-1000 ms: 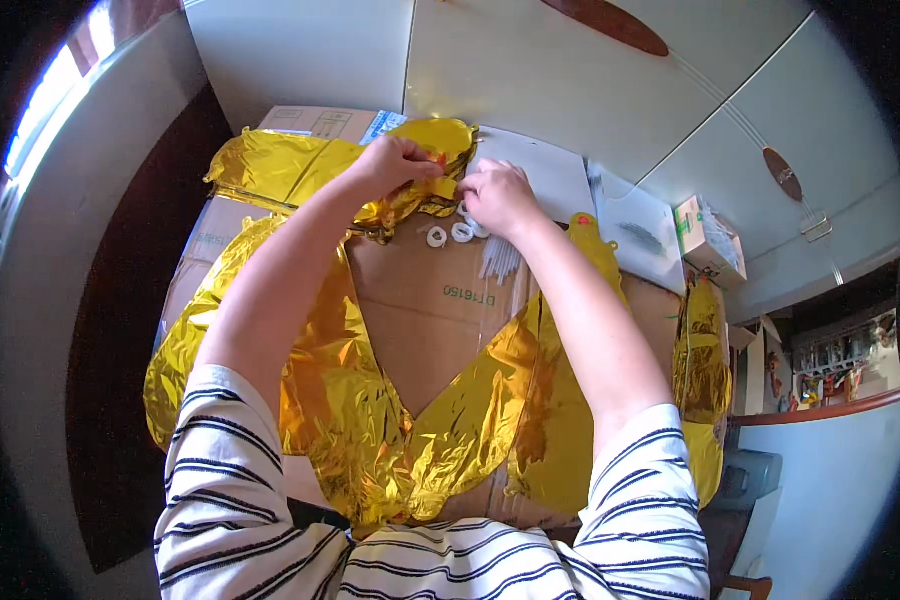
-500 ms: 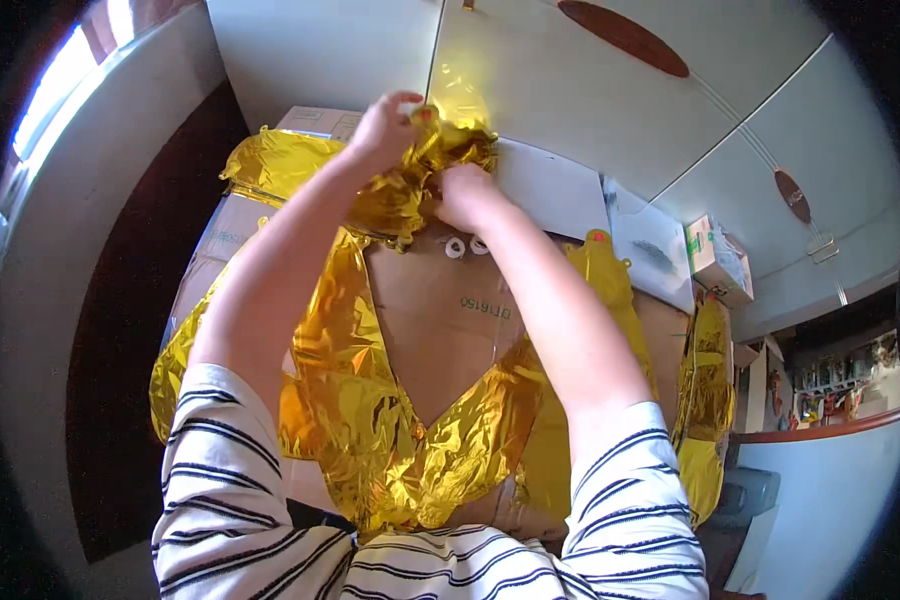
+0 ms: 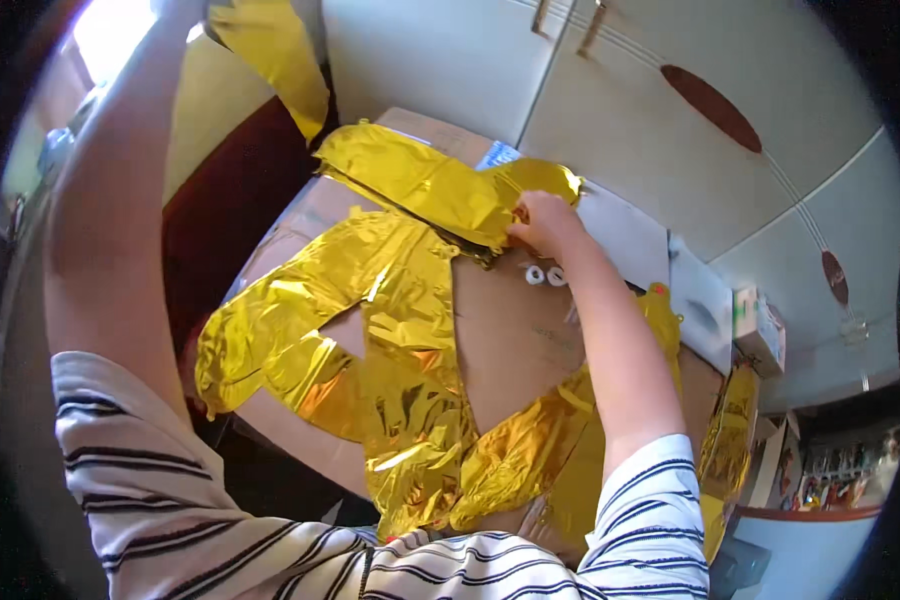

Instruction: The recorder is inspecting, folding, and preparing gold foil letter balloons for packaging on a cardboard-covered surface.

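A gold deflated foil balloon (image 3: 410,180) lies across the far part of the cardboard. At its right end my right hand (image 3: 552,224) is closed, thumb and fingers pinching the foil's near edge. My left arm reaches up to the upper left, and its hand is cut off at the top of the picture. Beside that hand's end of the arm a narrow gold foil piece (image 3: 275,60) hangs in the air; whether the left hand holds it is hidden. More flat gold foil (image 3: 410,370) spreads nearer to me.
Brown cardboard (image 3: 510,345) lies under the foil, with small white rings (image 3: 536,275) near my right hand. White cabinet doors (image 3: 450,60) rise behind. A small box (image 3: 759,330) stands at the right, beyond another gold foil piece (image 3: 728,420).
My left hand has swung from the far middle to the upper left, out past the picture's edge. The crumpled foil between the hands now lies spread out. The whole view has shifted.
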Demonstrator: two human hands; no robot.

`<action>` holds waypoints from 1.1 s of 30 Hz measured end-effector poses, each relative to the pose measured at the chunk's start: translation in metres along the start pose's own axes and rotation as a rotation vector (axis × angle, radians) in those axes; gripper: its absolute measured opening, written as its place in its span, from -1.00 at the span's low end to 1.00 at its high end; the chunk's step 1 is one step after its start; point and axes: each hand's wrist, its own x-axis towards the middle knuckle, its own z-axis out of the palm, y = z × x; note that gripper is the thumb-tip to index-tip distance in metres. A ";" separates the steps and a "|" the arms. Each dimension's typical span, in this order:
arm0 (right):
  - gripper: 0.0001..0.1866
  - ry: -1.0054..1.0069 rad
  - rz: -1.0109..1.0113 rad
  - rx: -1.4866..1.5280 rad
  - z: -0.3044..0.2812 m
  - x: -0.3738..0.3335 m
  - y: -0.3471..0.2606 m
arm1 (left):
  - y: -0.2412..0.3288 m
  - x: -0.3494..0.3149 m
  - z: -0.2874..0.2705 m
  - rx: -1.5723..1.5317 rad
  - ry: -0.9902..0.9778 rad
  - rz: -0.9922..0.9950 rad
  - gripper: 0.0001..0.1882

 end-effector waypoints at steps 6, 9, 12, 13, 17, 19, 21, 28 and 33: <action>-0.51 0.469 -0.051 -0.096 -0.011 -0.026 0.003 | 0.052 -0.016 -0.141 -0.429 -0.242 -0.016 -0.57; -0.49 0.854 -0.283 0.125 -0.099 -0.049 -0.066 | 0.054 -0.027 -0.179 -1.167 -0.692 0.506 -0.60; -0.35 1.105 -0.502 -0.069 -0.209 -0.121 -0.106 | 0.131 -0.087 -0.174 -0.997 -0.606 0.482 -0.55; -0.26 1.208 -0.571 -0.129 -0.249 -0.138 -0.138 | 0.148 -0.092 -0.231 -0.809 -0.544 0.481 -0.54; -0.21 0.676 -0.230 -0.198 -0.343 -0.238 -0.206 | 0.222 -0.159 -0.294 -0.947 -0.574 0.628 -0.47; -0.02 0.399 -0.053 -0.129 -0.351 -0.277 -0.248 | 0.249 -0.181 -0.303 -1.086 -0.627 0.722 -0.45; -0.05 0.280 -0.052 -0.090 -0.367 -0.296 -0.240 | 0.272 -0.198 -0.316 -1.288 -0.637 0.807 -0.44; -0.24 0.285 0.209 -0.117 -0.391 -0.353 -0.197 | 0.321 -0.247 -0.350 -1.456 -0.469 0.845 -0.34; -0.41 0.191 0.203 -0.056 -0.411 -0.394 -0.121 | 0.326 -0.296 -0.305 -1.494 0.112 0.842 -0.52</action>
